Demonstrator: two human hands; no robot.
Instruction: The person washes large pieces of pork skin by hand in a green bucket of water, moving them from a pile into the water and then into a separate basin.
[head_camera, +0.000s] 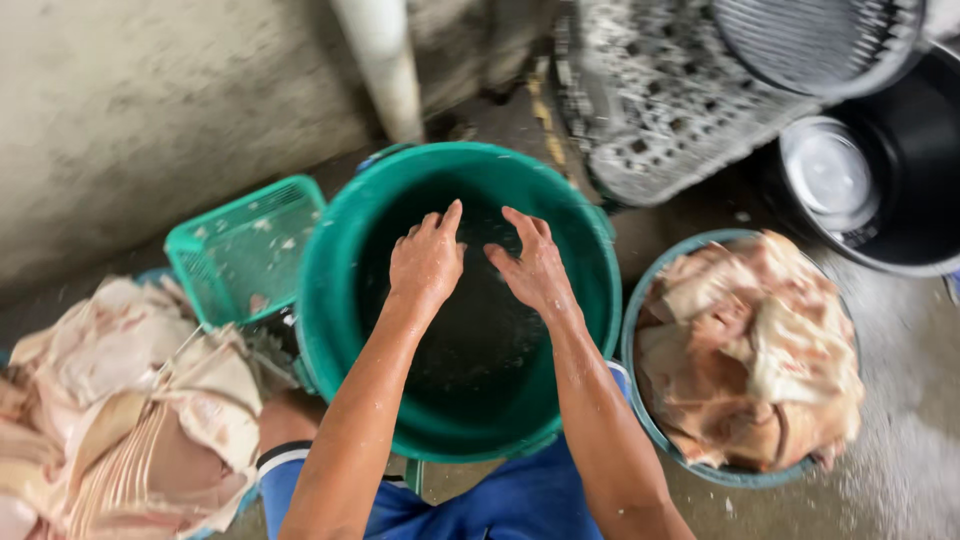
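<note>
both my hands, left (427, 262) and right (535, 268), hang spread and empty over the green bucket (330, 310) between my knees. it looks heavy with water, slick-walled; the rim seems the best hold for a grip.

Soft, even daylight on my feed; no hard shadows. Motion blur smears the frame edges; the green bucket (340, 300) interior reads dark.

Two bare forearms, no sleeves, wet with flecks. Left hand (427, 262) and right hand (533, 270) ungloved, no rings. Blue shorts (500, 505) at 6 o'clock, dark-and-white hem band.
</note>
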